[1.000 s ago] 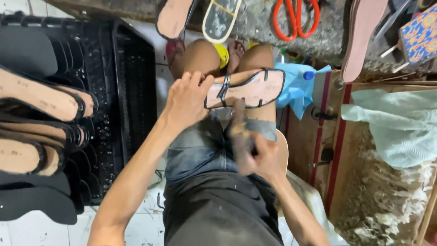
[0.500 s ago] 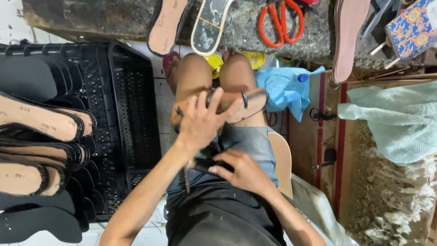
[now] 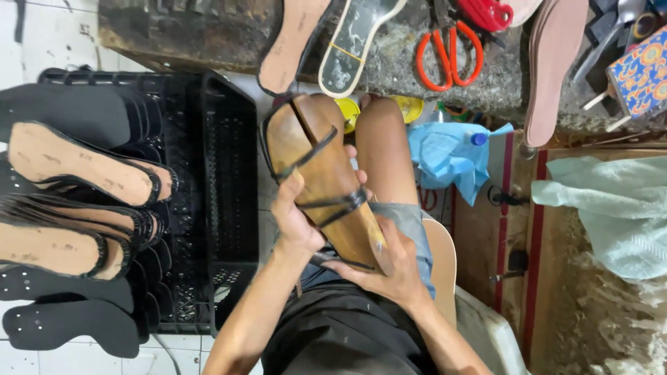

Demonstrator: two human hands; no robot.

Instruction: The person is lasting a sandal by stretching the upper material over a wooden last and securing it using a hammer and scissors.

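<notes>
White floor tiles [image 3: 48, 42] and a rough grey stone workbench [image 3: 396, 66] frame the scene beyond your hands. Your left hand [image 3: 295, 219] grips the brown wooden shoe last [image 3: 323, 173] from its left side, thumb laid on top beside the thin black sandal straps [image 3: 333, 203] that cross the last. Your right hand [image 3: 379, 267] closes on the near end of the same last from below and to the right, fingers wrapped against the wood. Both hands are thus clamped on the last, close together, with the last lying tilted across your lap and its far end above your bare left knee.

Left of your left hand stands a black perforated plastic crate [image 3: 222, 180], with tan-topped flat sandal soles [image 3: 83, 167] and plain black soles [image 3: 69, 323] stacked along its far side. Beyond your hands, on the workbench, lie a tan insole [image 3: 292, 42], a grey worn sole [image 3: 351, 45] and orange-handled scissors [image 3: 448, 52]. Right of your right hand, a crumpled light blue cloth [image 3: 445, 156] lies beside your right knee [image 3: 382, 132], and farther right a pale green plastic sheet [image 3: 611, 208] rests on a wooden box.
</notes>
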